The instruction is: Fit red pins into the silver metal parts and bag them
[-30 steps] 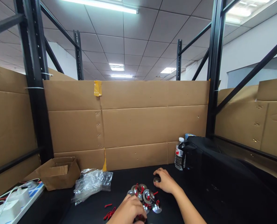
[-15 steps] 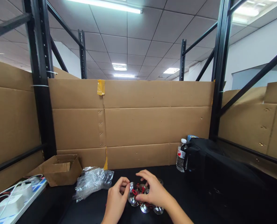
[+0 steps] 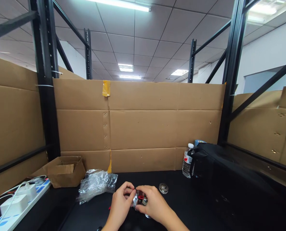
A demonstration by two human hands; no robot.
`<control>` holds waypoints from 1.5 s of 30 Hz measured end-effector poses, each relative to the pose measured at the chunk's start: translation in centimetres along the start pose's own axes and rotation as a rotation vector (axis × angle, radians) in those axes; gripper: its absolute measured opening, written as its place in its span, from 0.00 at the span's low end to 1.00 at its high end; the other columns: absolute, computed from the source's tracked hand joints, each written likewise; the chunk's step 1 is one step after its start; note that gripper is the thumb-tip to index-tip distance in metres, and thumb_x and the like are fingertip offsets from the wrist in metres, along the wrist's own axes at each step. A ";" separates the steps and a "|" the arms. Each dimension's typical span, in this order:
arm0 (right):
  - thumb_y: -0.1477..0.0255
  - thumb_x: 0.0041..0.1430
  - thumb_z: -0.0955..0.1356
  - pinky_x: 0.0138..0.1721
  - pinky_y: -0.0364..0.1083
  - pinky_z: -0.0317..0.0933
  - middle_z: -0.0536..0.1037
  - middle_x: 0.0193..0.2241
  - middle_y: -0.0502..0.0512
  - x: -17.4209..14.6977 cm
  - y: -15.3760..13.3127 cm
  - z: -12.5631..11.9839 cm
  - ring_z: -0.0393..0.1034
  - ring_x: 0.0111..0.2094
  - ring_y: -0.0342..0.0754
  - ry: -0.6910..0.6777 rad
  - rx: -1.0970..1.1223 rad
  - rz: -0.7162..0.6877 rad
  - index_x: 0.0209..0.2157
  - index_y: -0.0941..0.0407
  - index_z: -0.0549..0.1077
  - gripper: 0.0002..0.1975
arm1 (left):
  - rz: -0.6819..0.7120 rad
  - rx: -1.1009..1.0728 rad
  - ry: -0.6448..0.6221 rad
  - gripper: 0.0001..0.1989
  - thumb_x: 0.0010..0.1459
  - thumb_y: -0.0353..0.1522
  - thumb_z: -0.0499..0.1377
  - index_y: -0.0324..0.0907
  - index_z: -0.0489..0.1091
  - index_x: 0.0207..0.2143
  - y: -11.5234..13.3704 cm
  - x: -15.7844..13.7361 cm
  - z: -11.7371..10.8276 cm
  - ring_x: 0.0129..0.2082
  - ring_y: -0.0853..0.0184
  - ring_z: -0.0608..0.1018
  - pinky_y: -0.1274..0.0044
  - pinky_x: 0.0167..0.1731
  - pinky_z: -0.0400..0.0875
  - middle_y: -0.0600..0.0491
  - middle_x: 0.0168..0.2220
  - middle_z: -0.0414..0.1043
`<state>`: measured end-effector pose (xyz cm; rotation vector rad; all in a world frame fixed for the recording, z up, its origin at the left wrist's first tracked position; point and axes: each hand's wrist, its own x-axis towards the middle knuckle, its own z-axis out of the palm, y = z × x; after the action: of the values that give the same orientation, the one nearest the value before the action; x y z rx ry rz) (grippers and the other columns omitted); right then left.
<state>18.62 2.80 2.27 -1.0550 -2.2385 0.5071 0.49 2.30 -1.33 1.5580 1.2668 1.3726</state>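
Observation:
A cluster of shiny silver round metal pieces with red cord [image 3: 140,197] sits between my two hands, low in the middle. My left hand [image 3: 122,202] pinches the left edge of one piece between thumb and fingertips. From the other side my right hand [image 3: 155,202] curls its fingers and thumb around the cluster, which it partly hides. Another silver piece shows just under my right hand. Apart from the rest, one round metal disc [image 3: 163,188] with a raised centre lies on the black surface, beyond my right hand.
A crumpled clear plastic bag [image 3: 97,185] and an open cardboard box [image 3: 67,171] lie to the left, near a power strip [image 3: 22,203] with white plugs. At the right stand a water bottle [image 3: 187,162] and a black bag [image 3: 220,179]. Cardboard [image 3: 143,128] walls the back.
My right hand has moved left and slightly down, closing in around the metal pieces. Less of the cluster shows now, while the single disc beyond it has come into plain view. The camera has shifted slightly.

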 end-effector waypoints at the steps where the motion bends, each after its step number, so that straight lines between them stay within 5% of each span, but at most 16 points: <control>1: 0.71 0.44 0.77 0.43 0.44 0.64 0.82 0.39 0.51 0.0 -0.1 -0.2 0.75 0.40 0.51 -0.003 0.006 0.006 0.46 0.50 0.78 0.24 | -0.011 -0.046 -0.035 0.24 0.56 0.53 0.60 0.41 0.68 0.37 -0.2 0.1 0.0 0.25 0.64 0.79 0.78 0.22 0.70 0.50 0.30 0.79; 8: 0.74 0.45 0.75 0.39 0.41 0.65 0.83 0.36 0.47 -0.1 -0.7 -1.4 0.76 0.37 0.47 -0.006 0.226 0.039 0.44 0.51 0.77 0.20 | 0.028 -0.257 -0.242 0.20 0.56 0.41 0.65 0.42 0.66 0.46 0.2 0.1 0.0 0.37 0.63 0.81 0.76 0.38 0.72 0.49 0.35 0.79; 16: 0.75 0.42 0.75 0.38 0.41 0.67 0.83 0.36 0.48 -0.2 -0.3 -1.6 0.75 0.35 0.46 -0.019 0.330 0.004 0.43 0.53 0.77 0.22 | 0.034 -0.209 -0.238 0.19 0.48 0.28 0.64 0.43 0.63 0.42 0.1 0.1 0.0 0.25 0.72 0.76 0.82 0.27 0.66 0.55 0.32 0.76; 22: 0.75 0.42 0.74 0.35 0.41 0.66 0.81 0.35 0.49 0.3 1.3 -2.8 0.73 0.34 0.45 0.009 0.254 0.036 0.43 0.54 0.75 0.21 | 0.148 0.205 -0.208 0.10 0.51 0.28 0.59 0.41 0.70 0.38 1.9 0.1 -1.8 0.31 0.67 0.79 0.78 0.34 0.70 0.53 0.31 0.77; 26: 0.77 0.42 0.73 0.38 0.43 0.64 0.78 0.37 0.53 0.5 4.5 -5.4 0.71 0.34 0.46 0.125 0.006 0.093 0.42 0.56 0.75 0.20 | 0.190 0.578 -0.373 0.16 0.44 0.24 0.55 0.42 0.79 0.33 2.4 0.2 -4.9 0.34 0.66 0.78 0.78 0.36 0.68 0.52 0.33 0.78; 30: 0.78 0.40 0.73 0.44 0.45 0.63 0.76 0.40 0.57 0.1 8.8 -7.2 0.71 0.41 0.51 0.113 -0.189 0.239 0.39 0.58 0.76 0.18 | 0.126 0.679 -0.577 0.21 0.39 0.25 0.54 0.42 0.83 0.32 1.8 0.4 -7.7 0.30 0.66 0.78 0.80 0.30 0.67 0.52 0.31 0.79; 36: 0.74 0.42 0.76 0.45 0.46 0.62 0.77 0.41 0.57 -0.6 13.5 -6.7 0.73 0.44 0.53 0.037 -0.245 0.393 0.41 0.57 0.78 0.20 | -0.056 0.686 -0.587 0.24 0.36 0.25 0.53 0.39 0.83 0.35 1.0 0.8 -9.8 0.28 0.64 0.81 0.81 0.27 0.67 0.52 0.28 0.82; 45: 0.69 0.44 0.76 0.45 0.45 0.63 0.79 0.42 0.57 -0.3 14.4 -5.6 0.73 0.43 0.51 -0.013 -0.194 0.346 0.44 0.53 0.82 0.21 | -0.147 0.658 -0.637 0.24 0.36 0.25 0.57 0.37 0.81 0.39 0.0 0.9 -10.3 0.29 0.63 0.82 0.81 0.26 0.66 0.51 0.30 0.83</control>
<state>30.49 11.75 -1.78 -1.5581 -2.1565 0.4442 -9.63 2.17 0.96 2.0508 1.4293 0.2885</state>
